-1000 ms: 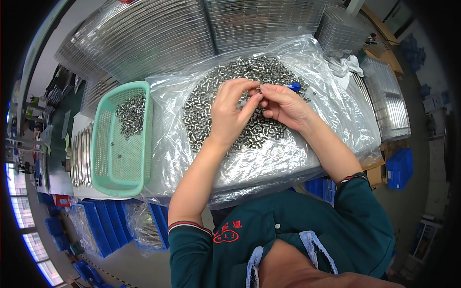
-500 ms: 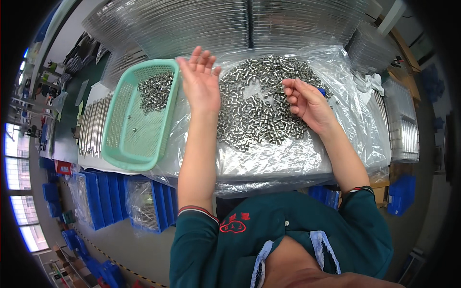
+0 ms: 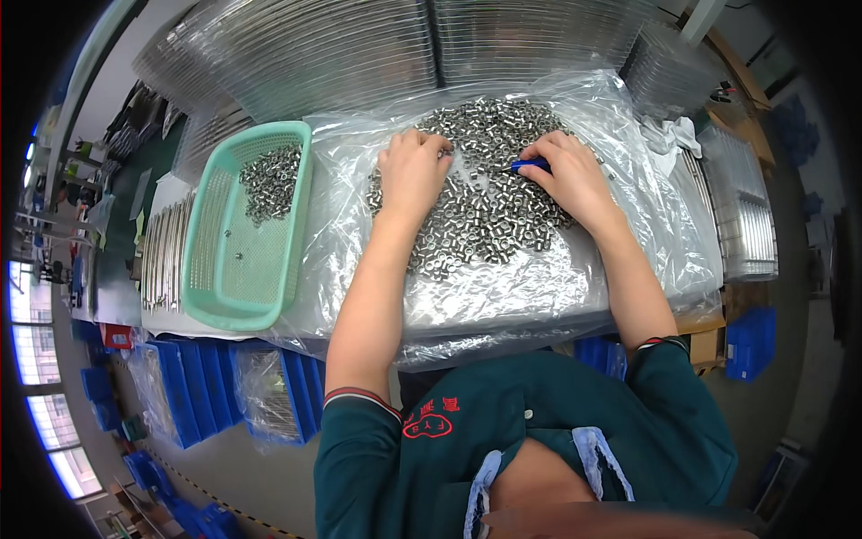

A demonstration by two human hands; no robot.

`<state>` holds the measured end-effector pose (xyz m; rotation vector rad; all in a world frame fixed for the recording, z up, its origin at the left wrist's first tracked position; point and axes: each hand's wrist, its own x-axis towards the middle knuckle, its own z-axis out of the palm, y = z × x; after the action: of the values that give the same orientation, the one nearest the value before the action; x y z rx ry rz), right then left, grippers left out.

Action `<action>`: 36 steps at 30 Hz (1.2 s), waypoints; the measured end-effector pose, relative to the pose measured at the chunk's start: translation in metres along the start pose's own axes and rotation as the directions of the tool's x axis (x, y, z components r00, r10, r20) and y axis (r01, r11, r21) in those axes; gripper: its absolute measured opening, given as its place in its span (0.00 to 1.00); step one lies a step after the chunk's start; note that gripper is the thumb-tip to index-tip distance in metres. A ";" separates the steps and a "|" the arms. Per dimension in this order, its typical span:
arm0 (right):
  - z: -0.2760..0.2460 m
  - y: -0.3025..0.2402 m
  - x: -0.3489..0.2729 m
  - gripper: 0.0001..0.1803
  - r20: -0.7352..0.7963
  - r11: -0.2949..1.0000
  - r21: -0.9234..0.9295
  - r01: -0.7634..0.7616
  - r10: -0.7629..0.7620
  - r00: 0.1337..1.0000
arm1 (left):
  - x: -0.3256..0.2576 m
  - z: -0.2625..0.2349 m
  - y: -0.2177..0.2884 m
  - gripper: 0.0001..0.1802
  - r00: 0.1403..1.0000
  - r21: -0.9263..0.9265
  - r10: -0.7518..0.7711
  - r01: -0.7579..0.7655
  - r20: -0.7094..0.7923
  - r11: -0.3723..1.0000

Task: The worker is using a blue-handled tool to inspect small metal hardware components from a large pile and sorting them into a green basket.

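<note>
A wide heap of small shiny metal sleeves (image 3: 489, 220) is spread over clear plastic sheeting on the table. At the heap's left side is my left hand (image 3: 413, 175), palm down, its thumb and fingertips brought together. Whatever they pinch is too small to make out. My right hand (image 3: 570, 180) is over the heap's right part, closed on a slim blue pen-like tool (image 3: 530, 165) whose end points left toward the heap's middle. Left of my left arm stands a mint-green perforated plastic basket (image 3: 199, 269) with a smaller pile of metal sleeves (image 3: 269, 182) in its far part.
Stacked clear plastic trays (image 3: 350, 63) line the table's far side. Long metal rods (image 3: 166, 256) lie left of the basket. A white cloth (image 3: 672, 136) and more clear trays (image 3: 745, 216) are at the right. Blue bins (image 3: 193, 386) stand below the table's front edge.
My left hand has come from beside the basket, where it was open and palm up, to the heap, and its fingers have closed. My right hand has turned palm down, bringing the blue tool over the sleeves.
</note>
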<state>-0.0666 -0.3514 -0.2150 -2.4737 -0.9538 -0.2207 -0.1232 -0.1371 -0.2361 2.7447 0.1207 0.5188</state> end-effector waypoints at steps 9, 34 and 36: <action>-0.002 -0.001 0.005 0.12 0.009 0.997 0.058 -0.045 0.044 0.999 | 0.000 0.006 0.000 0.08 0.998 -0.048 0.057 -0.058 -0.020 0.997; -0.006 -0.026 0.000 0.11 0.512 -0.092 0.859 -0.504 0.113 0.851 | -0.010 -0.014 0.050 0.09 0.988 -0.787 0.051 -0.148 -0.147 0.599; -0.006 -0.025 0.000 0.11 0.515 -0.125 0.856 -0.502 0.107 0.850 | -0.010 -0.013 0.050 0.08 0.987 -0.801 0.046 -0.151 -0.153 0.579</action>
<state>-0.0837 -0.3378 -0.2007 -1.1013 -0.2233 0.8192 -0.1365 -0.1816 -0.2103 1.8022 -0.2086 0.5764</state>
